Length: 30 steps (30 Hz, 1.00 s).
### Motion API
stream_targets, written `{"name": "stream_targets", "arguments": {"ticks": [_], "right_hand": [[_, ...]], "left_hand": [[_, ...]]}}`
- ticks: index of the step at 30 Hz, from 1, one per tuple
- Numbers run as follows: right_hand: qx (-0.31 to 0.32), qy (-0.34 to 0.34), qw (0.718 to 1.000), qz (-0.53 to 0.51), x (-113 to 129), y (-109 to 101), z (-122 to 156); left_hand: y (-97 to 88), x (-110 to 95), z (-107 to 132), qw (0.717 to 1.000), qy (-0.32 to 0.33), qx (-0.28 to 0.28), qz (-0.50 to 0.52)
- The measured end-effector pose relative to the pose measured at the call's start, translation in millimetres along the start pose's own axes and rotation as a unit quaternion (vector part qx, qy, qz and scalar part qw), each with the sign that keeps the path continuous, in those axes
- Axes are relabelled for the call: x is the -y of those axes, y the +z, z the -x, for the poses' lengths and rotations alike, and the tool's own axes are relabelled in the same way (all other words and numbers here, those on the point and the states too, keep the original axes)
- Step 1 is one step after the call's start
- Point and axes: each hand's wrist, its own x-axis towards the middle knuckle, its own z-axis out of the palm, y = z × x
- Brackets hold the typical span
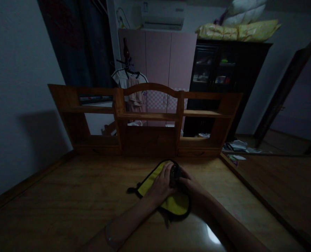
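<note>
Reaching forward over the desk [66, 196], both forearms converged near the middle of the desktop, the left arm entering from the lower centre and the right arm from the lower right. The left hand [162, 185] lay palm down on the yellow cloth [178, 204], its fingers curved over a small dark object [175, 172]. The right hand [189, 183] met it from the other side, its fingers bent toward the same object. Both hands appeared to close around the object, though the dim light left the exact grip of each unclear. The object sat between the two hands, on or just above the cloth; which of the two could not be told. The cloth was yellow with a dark edge and lay flat on the desk, partly covered by the hands, with a dark tab at its left end. A thin band [109, 234] circled the left wrist. A wooden shelf unit [145, 119] stood at the back of the desk, well apart from the hands. Beyond it were a pink wardrobe [158, 59], a dark cabinet [223, 70] with bedding [239, 29] stacked on top, and an air conditioner [163, 15] on the wall.
</note>
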Motion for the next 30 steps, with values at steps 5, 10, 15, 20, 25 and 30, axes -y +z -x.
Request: {"name": "stream_targets", "arguments": {"ticks": [5, 10, 15, 20, 25, 30], "right_hand": [[-0.005, 0.066, 0.996, -0.061, -2, 0, 2], [-0.01, 0.055, 0.995, -0.076, -8, 1, -2], [-0.034, 0.019, 0.998, -0.046, -6, 0, -1], [-0.027, -0.039, 0.999, 0.003, -9, -3, -2], [-0.026, -0.094, 0.991, 0.096, -2, -2, -1], [-0.04, -0.104, 0.977, 0.184, 5, -6, 1]], "left_hand": [[0.0, -1, 2, 1.0, 0.007, 0.021, -0.017], [-3.9, -8, 3, 0.998, 0.027, 0.035, -0.052], [-10.0, -9, 2, 0.994, 0.062, 0.067, -0.064], [-13.7, -12, 0, 0.988, 0.057, 0.082, -0.115], [-11.0, -14, 0, 0.988, 0.036, 0.074, -0.129], [-9.9, -14, 0, 0.994, 0.016, 0.062, -0.094]]}}
